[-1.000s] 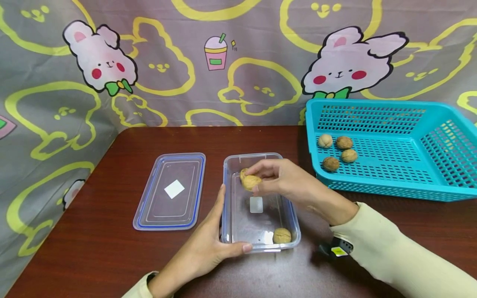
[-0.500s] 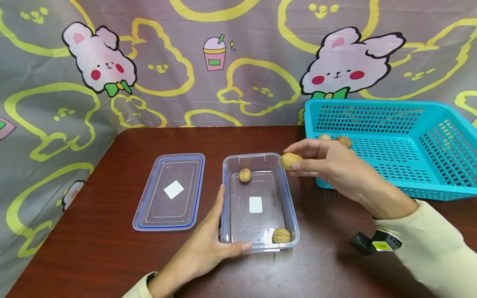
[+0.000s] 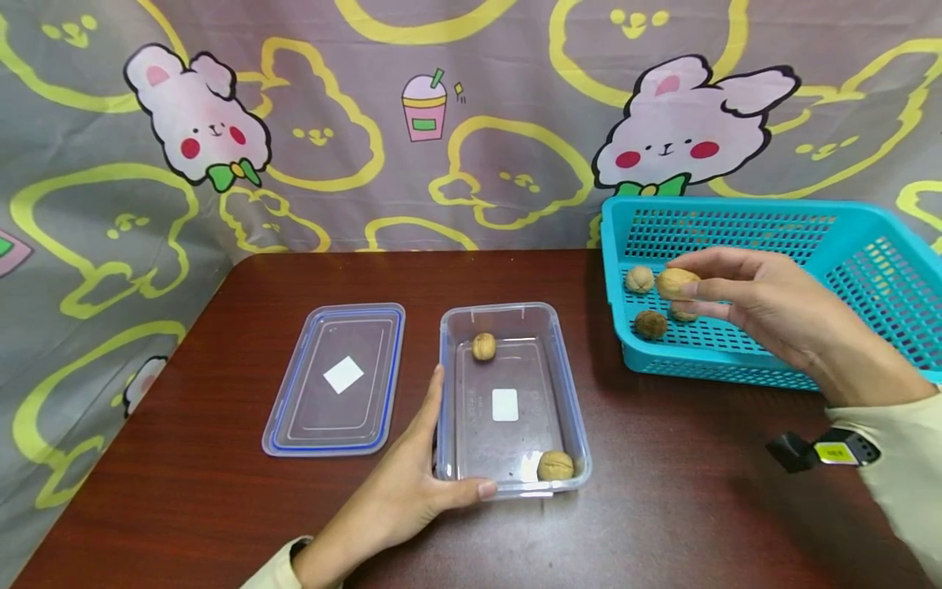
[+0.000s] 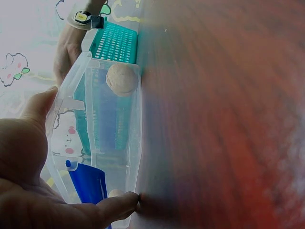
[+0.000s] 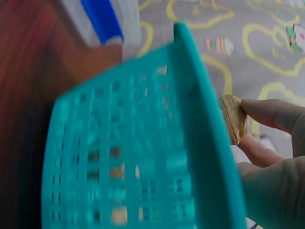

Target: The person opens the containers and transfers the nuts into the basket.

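Observation:
My right hand [image 3: 780,307] pinches a tan walnut [image 3: 675,284] between thumb and fingertips, over the left part of the turquoise basket [image 3: 736,360]. In the right wrist view the walnut [image 5: 233,119] shows beyond the basket's rim. Several other walnuts lie on the basket floor, among them a pale walnut [image 3: 639,279] and a darker walnut [image 3: 651,325]. With fingers straight along the left side and thumb at the near rim, my left hand [image 3: 408,483] touches the clear plastic container [image 3: 577,409]. Inside are one walnut [image 3: 483,347] at the far left and another walnut [image 3: 555,466] at the near right.
Left of the container, a clear lid [image 3: 342,425] with a blue seal and a white label lies flat on the dark wooden table [image 3: 221,368]. A printed cloth [image 3: 309,196] hangs behind the table and along its left side.
My right hand has lifted the walnut out of the plastic container and carried it rightward over the basket. My left hand has stayed at the container.

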{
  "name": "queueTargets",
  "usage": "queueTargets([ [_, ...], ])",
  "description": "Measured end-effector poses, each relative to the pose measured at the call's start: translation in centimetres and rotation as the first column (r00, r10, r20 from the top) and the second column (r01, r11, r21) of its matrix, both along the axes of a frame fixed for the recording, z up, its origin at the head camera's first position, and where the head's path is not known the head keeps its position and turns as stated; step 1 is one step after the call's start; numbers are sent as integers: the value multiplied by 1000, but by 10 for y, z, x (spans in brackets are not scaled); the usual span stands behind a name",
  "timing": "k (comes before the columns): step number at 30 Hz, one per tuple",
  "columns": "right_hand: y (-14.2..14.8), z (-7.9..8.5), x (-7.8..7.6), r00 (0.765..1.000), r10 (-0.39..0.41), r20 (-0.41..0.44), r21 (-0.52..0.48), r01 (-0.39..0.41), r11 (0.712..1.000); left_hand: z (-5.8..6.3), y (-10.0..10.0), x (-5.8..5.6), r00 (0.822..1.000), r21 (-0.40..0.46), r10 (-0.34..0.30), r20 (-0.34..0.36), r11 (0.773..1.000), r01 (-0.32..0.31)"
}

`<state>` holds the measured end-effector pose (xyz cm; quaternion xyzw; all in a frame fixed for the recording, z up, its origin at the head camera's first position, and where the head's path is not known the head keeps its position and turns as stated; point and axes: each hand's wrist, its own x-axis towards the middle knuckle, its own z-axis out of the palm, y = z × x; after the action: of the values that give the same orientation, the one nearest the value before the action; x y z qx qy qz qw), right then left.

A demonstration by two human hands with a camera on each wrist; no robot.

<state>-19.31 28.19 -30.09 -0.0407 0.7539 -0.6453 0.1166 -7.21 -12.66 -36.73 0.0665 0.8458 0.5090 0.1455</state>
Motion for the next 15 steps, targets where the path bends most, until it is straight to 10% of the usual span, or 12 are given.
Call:
queueTargets([
  [6,28,-6,-9,998,-24,64,256,7,967,0,0,0,1000,-3,3,3,1000,-3],
  [15,53,-14,-23,990,2,144,285,-43,958,0,0,0,1000,-10,3,-7,1000,-3],
])
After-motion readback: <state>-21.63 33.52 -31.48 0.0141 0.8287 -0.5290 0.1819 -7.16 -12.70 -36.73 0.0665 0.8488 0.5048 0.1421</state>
